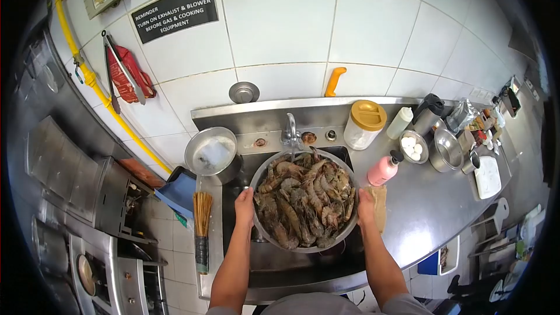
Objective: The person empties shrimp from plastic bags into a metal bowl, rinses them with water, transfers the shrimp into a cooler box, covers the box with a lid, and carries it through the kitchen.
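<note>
round bowl (303, 250) of shrimp (303, 198), midway between your left hand (244, 205) and right hand (366, 205)!
equally near, each grip clasps the bowl's side, fingertips hidden.

Smooth metal bowl (307, 250), shiny steel counter (429, 198), glossy wall tiles (280, 17)

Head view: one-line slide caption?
Left hand and right hand grip opposite sides of a metal bowl heaped with shrimp at a kitchen sink.

Steel counter (429, 201): pink bottle (382, 171), lidded tub (363, 128), stick brush (202, 221).
</note>
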Action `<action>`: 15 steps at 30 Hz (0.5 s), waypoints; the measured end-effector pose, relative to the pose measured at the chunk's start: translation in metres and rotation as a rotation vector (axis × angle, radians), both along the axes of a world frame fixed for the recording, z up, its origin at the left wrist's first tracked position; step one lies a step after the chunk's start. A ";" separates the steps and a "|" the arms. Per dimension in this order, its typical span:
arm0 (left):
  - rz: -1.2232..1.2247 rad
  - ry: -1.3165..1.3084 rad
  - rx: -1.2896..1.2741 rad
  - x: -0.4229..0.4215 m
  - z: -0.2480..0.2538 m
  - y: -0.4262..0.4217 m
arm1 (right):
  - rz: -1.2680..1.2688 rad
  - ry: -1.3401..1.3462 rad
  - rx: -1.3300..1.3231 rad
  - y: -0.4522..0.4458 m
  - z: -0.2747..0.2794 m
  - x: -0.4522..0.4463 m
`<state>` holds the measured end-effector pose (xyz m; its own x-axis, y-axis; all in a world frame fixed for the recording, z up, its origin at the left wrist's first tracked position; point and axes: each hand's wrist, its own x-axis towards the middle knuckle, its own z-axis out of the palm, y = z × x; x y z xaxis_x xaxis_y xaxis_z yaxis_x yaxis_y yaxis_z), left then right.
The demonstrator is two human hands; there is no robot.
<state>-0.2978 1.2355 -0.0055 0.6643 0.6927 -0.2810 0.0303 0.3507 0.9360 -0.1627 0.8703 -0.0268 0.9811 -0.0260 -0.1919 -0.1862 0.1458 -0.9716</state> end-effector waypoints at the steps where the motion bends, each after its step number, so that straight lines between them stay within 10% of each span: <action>1: -0.001 0.022 0.003 0.003 0.004 0.001 | 0.018 -0.027 -0.037 -0.003 -0.015 0.009; 15: 0.020 -0.122 -0.199 0.006 0.001 0.010 | -0.009 -0.021 0.056 0.012 0.002 0.003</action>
<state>-0.2920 1.2457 -0.0041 0.6881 0.6450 -0.3324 -0.0874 0.5284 0.8445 -0.1601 0.8826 -0.0246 0.9846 -0.0250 -0.1728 -0.1643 0.2021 -0.9655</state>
